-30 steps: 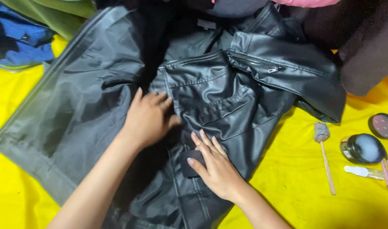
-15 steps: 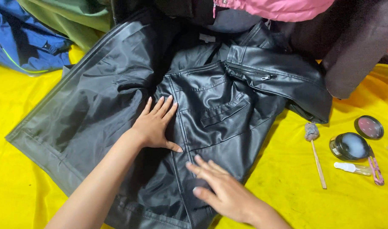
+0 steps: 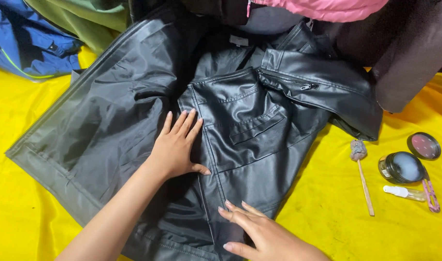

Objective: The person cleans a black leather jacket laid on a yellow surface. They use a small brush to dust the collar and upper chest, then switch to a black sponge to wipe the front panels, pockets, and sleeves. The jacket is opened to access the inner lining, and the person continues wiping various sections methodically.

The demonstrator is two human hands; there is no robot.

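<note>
A black leather jacket (image 3: 259,121) lies spread open on a yellow cloth (image 3: 337,212), its dull lining (image 3: 100,121) turned out to the left. My left hand (image 3: 177,147) lies flat on the jacket's middle, fingers together and pointing up, beside a seam. My right hand (image 3: 259,234) rests flat on the lower part of the leather panel, fingers spread and pointing left. Neither hand holds anything. A zip pocket (image 3: 288,82) shows on the folded sleeve at the upper right.
At the right lie a stick with a grey swab (image 3: 362,169), an open round tin (image 3: 404,166), its lid (image 3: 424,145), a small white tube (image 3: 404,192) and a pink tool (image 3: 431,195). Blue (image 3: 22,43), green (image 3: 90,19), pink (image 3: 322,7) and dark garments (image 3: 409,43) are piled along the top.
My left hand has slid up the jacket's middle. My right hand has drawn down toward the jacket's bottom edge. The view has shifted a little, with the jacket lying flatter.
</note>
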